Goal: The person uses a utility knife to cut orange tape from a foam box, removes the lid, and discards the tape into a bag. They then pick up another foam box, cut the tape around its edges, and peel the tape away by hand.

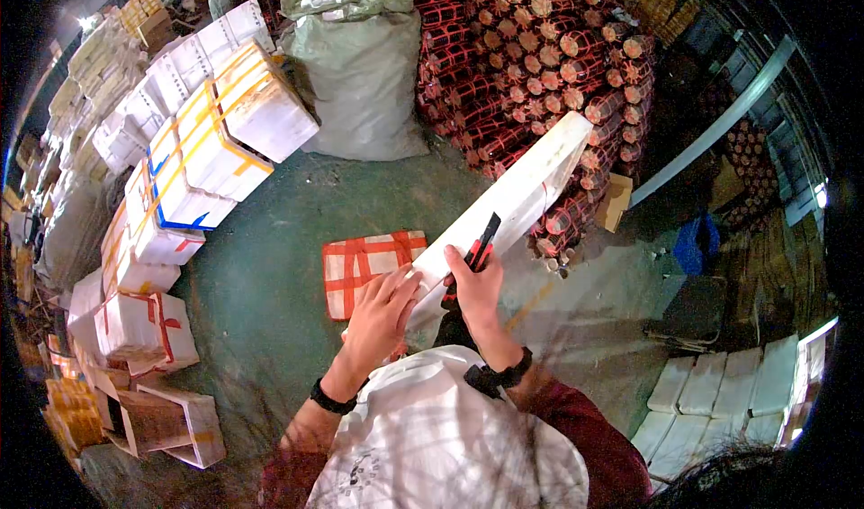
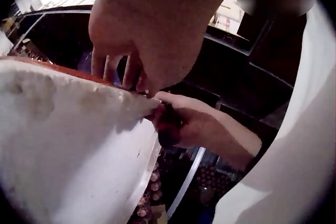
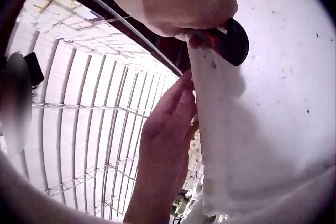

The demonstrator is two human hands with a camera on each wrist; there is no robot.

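Note:
A white foam box [image 1: 504,207] stands tilted in front of the person, its scuffed wall filling much of the left wrist view [image 2: 79,145] and right wrist view [image 3: 273,108]. The left hand [image 1: 382,311] lies against its near edge, fingers slightly bent and touching it beside a reddish strip [image 2: 68,73]. Close beside it, the right hand [image 1: 479,297] grips a red and black utility knife [image 1: 486,239], thumb along the handle, at the same edge. The knife's dark rounded end [image 3: 236,43] shows in the right wrist view. Whether the blade is out, I cannot tell.
A foam piece with red tape [image 1: 373,270] lies on the green floor [image 1: 270,266]. Taped foam boxes [image 1: 207,149] line the left. Behind stand a full sack [image 1: 360,86] and stacked red-netted bundles [image 1: 531,50]. White boxes [image 1: 720,383] are at lower right.

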